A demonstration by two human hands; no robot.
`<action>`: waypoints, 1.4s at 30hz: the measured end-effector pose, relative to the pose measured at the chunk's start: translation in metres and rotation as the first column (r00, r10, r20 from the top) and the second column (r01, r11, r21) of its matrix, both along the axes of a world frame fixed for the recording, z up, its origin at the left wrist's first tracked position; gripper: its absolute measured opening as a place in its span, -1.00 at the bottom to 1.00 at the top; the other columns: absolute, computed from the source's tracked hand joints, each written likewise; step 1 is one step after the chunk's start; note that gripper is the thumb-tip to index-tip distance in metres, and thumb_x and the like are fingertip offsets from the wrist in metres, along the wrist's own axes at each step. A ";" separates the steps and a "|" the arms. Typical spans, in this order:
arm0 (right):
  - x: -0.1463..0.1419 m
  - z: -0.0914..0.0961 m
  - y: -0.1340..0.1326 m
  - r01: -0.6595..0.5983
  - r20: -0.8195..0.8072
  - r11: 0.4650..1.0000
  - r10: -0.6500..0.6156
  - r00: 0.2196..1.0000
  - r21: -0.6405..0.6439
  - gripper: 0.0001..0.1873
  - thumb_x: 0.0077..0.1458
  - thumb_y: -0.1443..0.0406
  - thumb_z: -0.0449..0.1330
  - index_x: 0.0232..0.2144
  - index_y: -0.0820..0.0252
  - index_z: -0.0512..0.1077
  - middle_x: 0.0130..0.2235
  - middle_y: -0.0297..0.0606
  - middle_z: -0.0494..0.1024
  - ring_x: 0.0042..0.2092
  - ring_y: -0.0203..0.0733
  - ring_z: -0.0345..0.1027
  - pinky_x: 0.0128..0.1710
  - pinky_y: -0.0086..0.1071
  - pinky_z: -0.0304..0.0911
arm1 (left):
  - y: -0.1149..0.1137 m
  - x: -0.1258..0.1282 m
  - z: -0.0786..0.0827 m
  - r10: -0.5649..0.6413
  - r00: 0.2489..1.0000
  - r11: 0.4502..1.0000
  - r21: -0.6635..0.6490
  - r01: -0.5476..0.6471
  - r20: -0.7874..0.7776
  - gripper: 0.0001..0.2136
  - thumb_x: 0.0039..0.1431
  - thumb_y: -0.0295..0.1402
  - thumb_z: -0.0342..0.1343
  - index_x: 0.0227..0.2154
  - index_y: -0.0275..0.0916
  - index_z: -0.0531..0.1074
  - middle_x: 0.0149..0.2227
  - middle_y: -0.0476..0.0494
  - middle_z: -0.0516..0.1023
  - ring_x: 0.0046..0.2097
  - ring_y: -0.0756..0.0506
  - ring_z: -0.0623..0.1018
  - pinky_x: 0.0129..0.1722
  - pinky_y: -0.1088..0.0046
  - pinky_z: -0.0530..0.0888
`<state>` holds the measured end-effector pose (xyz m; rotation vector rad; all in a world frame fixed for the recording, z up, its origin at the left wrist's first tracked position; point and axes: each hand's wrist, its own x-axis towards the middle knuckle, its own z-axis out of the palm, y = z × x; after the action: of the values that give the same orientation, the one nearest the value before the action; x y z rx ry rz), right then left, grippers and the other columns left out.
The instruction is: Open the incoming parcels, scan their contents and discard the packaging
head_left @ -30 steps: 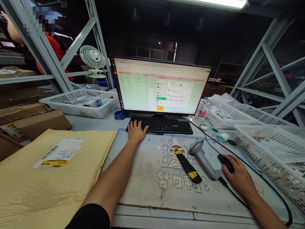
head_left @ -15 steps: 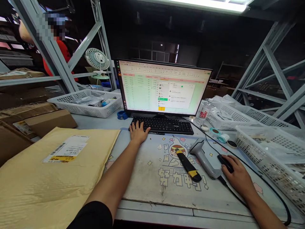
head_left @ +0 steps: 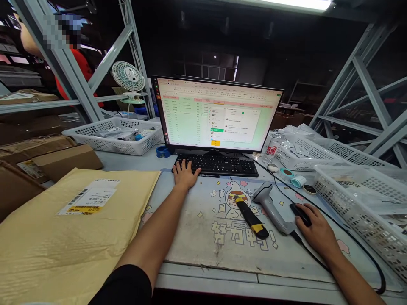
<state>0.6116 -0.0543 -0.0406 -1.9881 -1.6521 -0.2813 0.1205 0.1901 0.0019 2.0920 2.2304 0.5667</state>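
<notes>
My left hand (head_left: 186, 176) rests with spread fingers on the left end of a black keyboard (head_left: 219, 165). My right hand (head_left: 314, 228) lies over a black computer mouse (head_left: 300, 214) and grips it. Between the hands, a black-and-yellow box cutter (head_left: 251, 218) and a grey handheld barcode scanner (head_left: 271, 207) lie on a printed desk mat (head_left: 203, 237). A yellow padded envelope (head_left: 70, 237) with a white shipping label (head_left: 89, 195) lies left of my left forearm. A monitor (head_left: 216, 114) showing a spreadsheet stands behind the keyboard.
White mesh baskets (head_left: 112, 136) (head_left: 359, 201) stand on both sides, with a water bottle (head_left: 271, 148) and tape rolls (head_left: 291, 178) at right. Cardboard boxes (head_left: 51, 163) lie at left. Steel shelving (head_left: 365, 84) flanks the desk; a red-sleeved person (head_left: 79, 67) stands behind it, left.
The view has shifted and tilted slightly. Both hands stay in place, the left on the keyboard and the right on the mouse.
</notes>
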 end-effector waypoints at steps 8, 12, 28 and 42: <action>0.011 -0.008 -0.003 -0.020 -0.015 1.000 0.020 1.000 0.008 -0.37 0.26 -0.12 0.05 0.16 0.04 0.55 0.22 -0.06 0.53 0.14 0.29 0.50 0.16 0.18 0.45 | -0.004 0.002 -0.002 0.007 1.000 1.000 0.024 -0.007 -0.003 -0.24 0.47 0.16 -0.20 0.51 -0.24 0.19 0.59 -0.33 0.05 0.59 -0.48 -0.01 0.57 -0.13 -0.08; 0.021 -0.011 0.001 -0.021 -0.044 0.999 0.022 0.999 0.027 -0.33 0.18 -0.19 0.07 0.15 -0.05 0.57 0.18 -0.05 0.55 0.11 0.40 0.52 0.08 0.28 0.45 | -0.004 0.002 -0.003 -0.015 1.000 1.000 0.017 0.014 0.027 -0.22 0.47 0.18 -0.22 0.52 -0.25 0.18 0.60 -0.32 0.02 0.60 -0.48 -0.04 0.57 -0.13 -0.12; 0.018 -0.009 0.002 0.014 -0.026 1.000 -0.014 1.000 -0.005 -0.31 0.20 -0.26 0.01 0.12 -0.07 0.54 0.19 -0.08 0.53 0.14 0.39 0.51 0.01 0.24 0.48 | -0.008 0.002 0.000 -0.019 0.998 1.000 0.010 0.019 0.054 -0.23 0.47 0.18 -0.21 0.52 -0.22 0.18 0.60 -0.29 0.01 0.60 -0.48 -0.05 0.58 -0.13 -0.12; 0.006 -0.005 -0.001 -0.038 0.022 0.998 0.037 0.999 0.045 -0.44 0.31 -0.04 0.07 0.15 0.10 0.56 0.23 -0.06 0.51 0.18 0.22 0.48 0.23 0.11 0.41 | -0.006 0.002 0.001 -0.015 0.999 0.999 0.030 0.014 0.040 -0.25 0.46 0.14 -0.19 0.50 -0.24 0.20 0.59 -0.31 0.04 0.59 -0.49 -0.03 0.57 -0.13 -0.11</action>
<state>0.6179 -0.0553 -0.0451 -1.9255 -1.6796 -0.3240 0.1222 0.1843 0.0032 2.0899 2.1969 0.6392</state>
